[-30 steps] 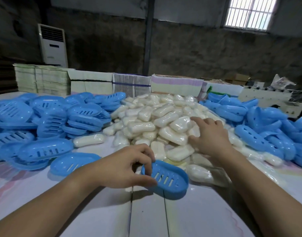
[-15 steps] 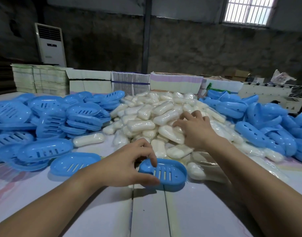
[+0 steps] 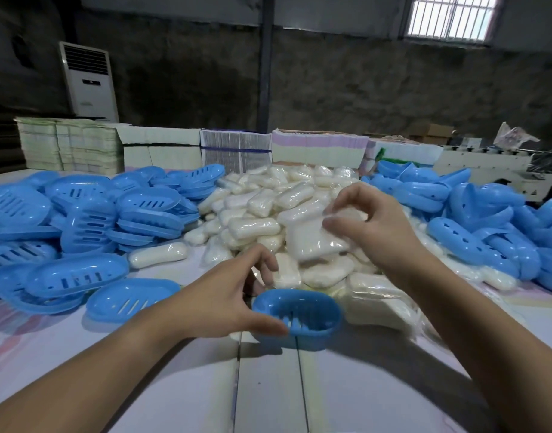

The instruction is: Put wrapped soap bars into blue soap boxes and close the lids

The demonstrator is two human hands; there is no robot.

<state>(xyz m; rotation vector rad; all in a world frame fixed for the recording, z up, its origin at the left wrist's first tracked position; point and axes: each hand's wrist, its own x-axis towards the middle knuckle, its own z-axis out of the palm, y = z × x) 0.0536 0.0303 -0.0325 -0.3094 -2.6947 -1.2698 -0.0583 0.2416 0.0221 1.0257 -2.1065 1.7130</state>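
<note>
A blue slotted soap box half (image 3: 302, 317) lies open side up on the white table (image 3: 268, 385) at centre. My left hand (image 3: 227, 295) holds its left rim between thumb and curled fingers. My right hand (image 3: 371, 226) pinches a white plastic-wrapped soap bar (image 3: 315, 239) and holds it lifted above the big heap of wrapped soap bars (image 3: 268, 210), up and to the right of the box half.
Piles of blue soap box halves lie on the left (image 3: 80, 220) and on the right (image 3: 487, 226). One loose wrapped bar (image 3: 157, 254) lies by the left pile. Stacks of flat cartons (image 3: 234, 148) line the table's far edge.
My right hand has lifted a wrapped soap bar off the heap and drawn it toward me. My left hand keeps its hold on the box half, which has tipped a little.
</note>
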